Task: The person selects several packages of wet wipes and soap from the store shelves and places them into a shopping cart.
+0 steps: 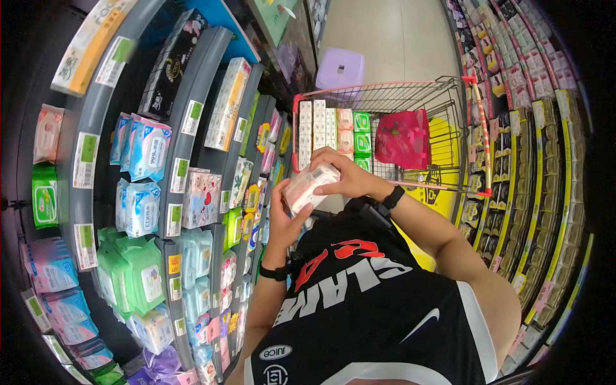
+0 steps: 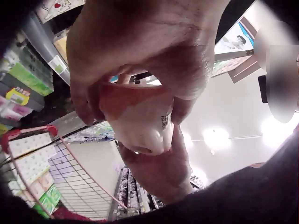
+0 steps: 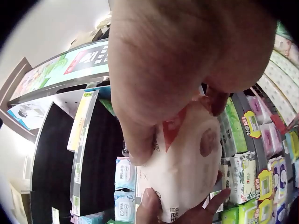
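Both hands hold a soft, plastic-wrapped white and orange-pink pack [image 1: 310, 186] in front of the chest. My left hand [image 1: 287, 215] grips its near left side, with the thumb across the lower edge. Curled over the far right side is my right hand [image 1: 346, 176], its thumb on the wrapper. In the right wrist view the pack [image 3: 189, 161] shows a white face with a red patch and a brownish round print. Small dark lettering stands at one end of the pack [image 2: 140, 123] in the left wrist view. Fingers and palms hide parts of the wrapper.
Ahead stands a wire shopping cart [image 1: 443, 96] with white, pink and green packs [image 1: 362, 133] and a red bag [image 1: 402, 138]. Shelves [image 1: 183, 128] of wipes line the left, and racks of small goods [image 1: 539, 192] the right. A purple stool [image 1: 340, 68] is beyond the cart.
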Tool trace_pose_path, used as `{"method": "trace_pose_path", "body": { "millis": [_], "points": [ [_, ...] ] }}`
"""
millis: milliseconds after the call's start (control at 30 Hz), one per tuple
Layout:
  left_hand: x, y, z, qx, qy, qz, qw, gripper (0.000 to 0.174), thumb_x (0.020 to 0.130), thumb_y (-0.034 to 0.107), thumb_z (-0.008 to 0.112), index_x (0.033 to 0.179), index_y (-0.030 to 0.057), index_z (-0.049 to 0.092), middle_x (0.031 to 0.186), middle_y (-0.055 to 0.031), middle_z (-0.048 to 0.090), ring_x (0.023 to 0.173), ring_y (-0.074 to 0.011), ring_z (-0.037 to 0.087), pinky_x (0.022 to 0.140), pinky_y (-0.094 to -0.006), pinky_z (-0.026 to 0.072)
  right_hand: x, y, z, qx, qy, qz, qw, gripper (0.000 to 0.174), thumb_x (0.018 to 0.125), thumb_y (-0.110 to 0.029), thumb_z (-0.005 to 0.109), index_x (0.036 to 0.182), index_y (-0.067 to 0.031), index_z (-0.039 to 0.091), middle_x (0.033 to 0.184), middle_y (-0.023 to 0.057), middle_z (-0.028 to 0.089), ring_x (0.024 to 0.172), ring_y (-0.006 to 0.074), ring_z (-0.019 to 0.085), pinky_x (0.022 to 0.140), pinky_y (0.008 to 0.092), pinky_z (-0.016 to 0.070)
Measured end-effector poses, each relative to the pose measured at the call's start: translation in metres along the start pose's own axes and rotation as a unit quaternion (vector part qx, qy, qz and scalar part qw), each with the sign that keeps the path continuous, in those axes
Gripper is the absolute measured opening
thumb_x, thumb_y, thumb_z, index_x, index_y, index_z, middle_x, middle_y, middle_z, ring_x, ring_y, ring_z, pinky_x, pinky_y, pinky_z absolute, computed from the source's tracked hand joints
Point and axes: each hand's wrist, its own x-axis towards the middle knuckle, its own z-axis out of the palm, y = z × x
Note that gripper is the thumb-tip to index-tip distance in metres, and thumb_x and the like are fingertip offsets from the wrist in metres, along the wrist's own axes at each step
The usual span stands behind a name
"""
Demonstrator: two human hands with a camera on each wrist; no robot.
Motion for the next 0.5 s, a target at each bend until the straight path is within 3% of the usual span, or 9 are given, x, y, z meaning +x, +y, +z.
{"method": "trace_pose_path", "body": {
  "millis": [100, 133, 233, 267, 367, 400, 500],
  "points": [
    [0.010, -0.003, 0.009, -0.016, 0.019, 0.033, 0.999, 0.079, 0.080, 0.013, 0.082, 0.143, 0.0010, 0.036, 0.132, -0.0149, 0.053, 0.122, -0.0236, 0.057, 0.104, -0.0372, 0.0468, -0.002, -0.010, -0.005, 0.125, 0.066, 0.083, 0.986, 0.067, 0.080, -0.020, 0.086, 0.136, -0.0072, 0.051, 0.129, 0.0093, 0.052, 0.122, 0.0219, 0.051, 0.106, 0.0366, 0.0416],
    [0.013, -0.004, 0.012, -0.028, 0.036, 0.039, 0.998, 0.081, 0.077, 0.010, 0.084, 0.143, 0.0008, 0.037, 0.132, -0.0146, 0.052, 0.123, -0.0243, 0.056, 0.104, -0.0376, 0.0466, -0.004, -0.012, -0.011, 0.170, 0.041, 0.136, 0.975, 0.084, 0.081, -0.022, 0.084, 0.148, -0.0071, 0.036, 0.137, 0.0106, 0.048, 0.131, 0.0215, 0.045, 0.112, 0.0360, 0.0366],
    [0.022, 0.001, 0.023, -0.010, 0.045, 0.057, 0.997, 0.082, 0.076, 0.008, 0.084, 0.143, 0.0011, 0.037, 0.132, -0.0146, 0.052, 0.124, -0.0242, 0.055, 0.106, -0.0381, 0.0457, -0.005, 0.007, -0.025, 0.139, 0.021, 0.185, 0.973, 0.083, 0.086, -0.028, 0.080, 0.150, -0.0046, 0.033, 0.141, 0.0126, 0.045, 0.132, 0.0216, 0.045, 0.110, 0.0358, 0.0392],
    [0.024, 0.003, 0.026, 0.029, 0.056, 0.059, 0.996, 0.084, 0.072, 0.009, 0.087, 0.142, 0.0020, 0.040, 0.133, -0.0159, 0.052, 0.125, -0.0281, 0.055, 0.107, -0.0407, 0.0445, -0.006, 0.009, -0.025, 0.360, 0.038, 0.259, 0.895, 0.073, 0.091, -0.029, 0.074, 0.147, -0.0008, 0.037, 0.141, 0.0125, 0.049, 0.126, 0.0192, 0.052, 0.105, 0.0345, 0.0443],
    [0.034, 0.003, 0.028, 0.253, 0.048, 0.148, 0.955, 0.086, 0.068, 0.011, 0.090, 0.140, 0.0028, 0.043, 0.134, -0.0172, 0.052, 0.123, -0.0339, 0.055, 0.107, -0.0440, 0.0432, -0.005, 0.020, -0.040, 0.467, 0.033, 0.316, 0.825, 0.061, 0.094, -0.026, 0.072, 0.140, 0.0019, 0.044, 0.134, 0.0116, 0.057, 0.117, 0.0161, 0.059, 0.097, 0.0323, 0.0497],
    [0.036, 0.005, 0.030, 0.286, 0.022, 0.152, 0.946, 0.095, 0.066, 0.006, 0.090, 0.145, 0.0030, 0.037, 0.135, -0.0145, 0.047, 0.128, -0.0288, 0.051, 0.110, -0.0421, 0.0420, -0.001, 0.015, -0.044, 0.361, 0.020, 0.301, 0.883, 0.051, 0.095, -0.026, 0.071, 0.133, 0.0047, 0.055, 0.123, 0.0120, 0.065, 0.109, 0.0148, 0.062, 0.093, 0.0309, 0.0515],
    [0.043, 0.008, 0.040, 0.287, 0.028, 0.129, 0.949, 0.092, 0.068, 0.007, 0.088, 0.145, 0.0033, 0.037, 0.137, -0.0151, 0.044, 0.129, -0.0288, 0.049, 0.110, -0.0421, 0.0418, 0.002, 0.023, -0.057, 0.254, -0.009, 0.289, 0.923, 0.046, 0.095, -0.025, 0.071, 0.126, 0.0066, 0.060, 0.117, 0.0118, 0.068, 0.106, 0.0151, 0.063, 0.091, 0.0308, 0.0522]
  ]
}}
